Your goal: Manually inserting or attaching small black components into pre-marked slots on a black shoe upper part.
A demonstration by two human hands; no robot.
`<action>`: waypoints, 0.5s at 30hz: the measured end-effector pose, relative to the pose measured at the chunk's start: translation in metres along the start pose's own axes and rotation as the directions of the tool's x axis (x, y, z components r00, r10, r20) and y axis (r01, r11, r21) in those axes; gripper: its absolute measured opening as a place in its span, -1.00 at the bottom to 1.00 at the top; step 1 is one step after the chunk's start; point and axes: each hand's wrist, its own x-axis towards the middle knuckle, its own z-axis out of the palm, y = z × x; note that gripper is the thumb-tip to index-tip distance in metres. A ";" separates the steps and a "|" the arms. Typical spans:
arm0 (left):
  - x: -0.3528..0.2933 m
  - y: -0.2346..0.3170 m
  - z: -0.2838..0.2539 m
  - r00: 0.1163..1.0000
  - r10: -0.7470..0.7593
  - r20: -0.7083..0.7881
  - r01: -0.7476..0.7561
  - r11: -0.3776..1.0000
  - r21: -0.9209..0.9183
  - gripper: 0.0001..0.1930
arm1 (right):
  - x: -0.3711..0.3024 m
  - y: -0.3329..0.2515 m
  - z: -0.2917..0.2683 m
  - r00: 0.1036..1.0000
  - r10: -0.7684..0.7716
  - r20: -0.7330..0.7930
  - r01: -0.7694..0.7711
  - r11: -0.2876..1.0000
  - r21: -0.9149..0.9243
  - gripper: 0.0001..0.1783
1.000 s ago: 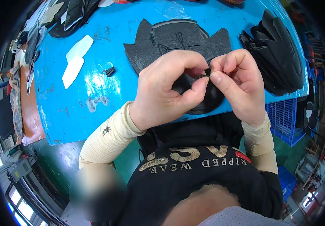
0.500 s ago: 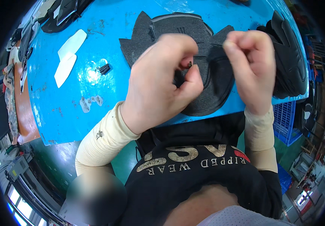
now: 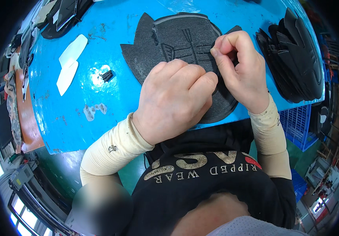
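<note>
A dark grey felt-like cut piece (image 3: 183, 37) with pointed corners and raised line patterns lies on the blue table in front of me. Over its near left part, my left hand (image 3: 175, 100) is closed, knuckles up, its fingertips and anything in them hidden. At the piece's right side, my right hand (image 3: 242, 69) pinches thumb against forefinger. Whatever the pinch may hold is too small to make out. The two hands are close together but apart. To the left of them, a few short black strips (image 3: 107, 76) lie in a small pile.
Two white paper-like pieces (image 3: 70, 65) lie on the left of the blue table (image 3: 59, 122). A stack of similar dark cut pieces (image 3: 293, 63) stands at the right edge. Dark items (image 3: 65, 17) sit far left. Below the right edge is a blue crate (image 3: 297, 126).
My left hand has turned knuckles up and dropped slightly, hiding the small dark thing seen between its thumb and finger. My right hand has moved left and down, closer to it.
</note>
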 end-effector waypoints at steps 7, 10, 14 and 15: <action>0.012 -0.007 -0.009 0.999 -0.018 -0.036 0.023 0.987 0.157 -0.71 | 0.001 0.000 -0.002 0.998 -0.053 0.022 0.055 0.986 -0.157 -0.80; 0.016 -0.010 -0.007 0.998 -0.056 0.009 0.052 0.967 0.250 -0.71 | 0.001 0.001 -0.003 0.996 -0.076 0.046 0.082 0.983 -0.163 -0.82; 0.014 -0.014 -0.003 0.997 -0.039 0.071 0.013 0.945 0.328 -0.69 | 0.001 -0.005 -0.010 1.000 -0.012 0.006 0.013 0.998 -0.059 -0.83; 0.013 -0.014 -0.001 0.998 -0.025 0.059 0.003 0.939 0.344 -0.70 | 0.001 -0.004 -0.012 1.000 -0.015 0.006 0.015 0.998 -0.061 -0.83</action>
